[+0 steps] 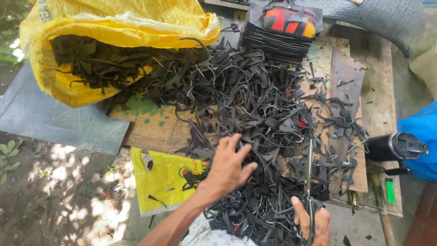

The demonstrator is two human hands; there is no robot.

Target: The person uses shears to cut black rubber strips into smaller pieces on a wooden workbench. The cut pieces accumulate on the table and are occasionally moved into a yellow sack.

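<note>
A big heap of black offcut strips (246, 105) covers a wooden work board (154, 130). My left hand (229, 165) reaches into the near side of the heap, fingers spread over the scraps, holding nothing that I can see. My right hand (314, 221) is at the bottom edge, closed around the handles of long scissors (309, 177) whose blades point away from me over the scraps. More black strips spill out of a yellow woven sack (68, 50) lying on its side at the far left.
A stack of flat black cut pieces topped by a red, orange and black piece (284, 29) stands at the far middle. A black flask (396, 146) and a green lighter (390, 190) lie at right. A yellow bag (159, 180) hangs off the near edge. Bare ground lies left.
</note>
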